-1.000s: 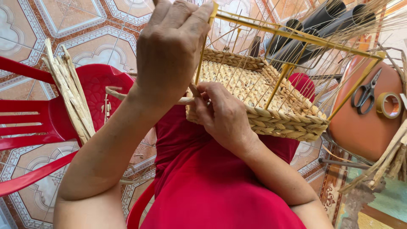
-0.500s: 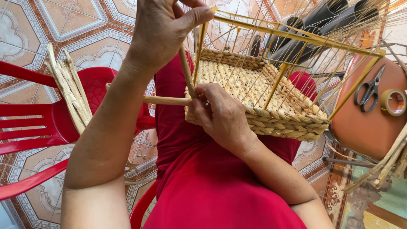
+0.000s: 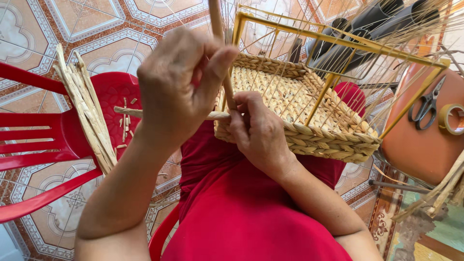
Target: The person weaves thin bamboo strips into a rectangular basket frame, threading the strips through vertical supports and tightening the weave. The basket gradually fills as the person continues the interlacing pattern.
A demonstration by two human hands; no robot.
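A half-woven straw basket (image 3: pixel 309 130) on a yellow wire frame (image 3: pixel 333 43) rests on my lap, which is covered in red cloth. My left hand (image 3: pixel 179 84) is raised and closed around a pale straw strand (image 3: pixel 220 29) that runs upward past the frame's near-left corner. My right hand (image 3: pixel 258 130) presses on the basket's near-left corner, pinching the same weaving strand where it bends. Another piece of the strand (image 3: pixel 164 113) sticks out horizontally to the left from under my hands.
A red plastic chair (image 3: pixel 53 140) stands at the left with a bundle of straw strands (image 3: pixel 87 111) and cut bits on its seat. At the right an orange stool (image 3: pixel 425 145) holds scissors (image 3: pixel 425 106) and a tape roll (image 3: pixel 452 118). Dark pipes (image 3: pixel 372 24) lie behind the basket. Patterned tiles cover the floor.
My left hand has come down and nearer with the strand, which now stands more upright. My right hand has stayed on the basket corner.
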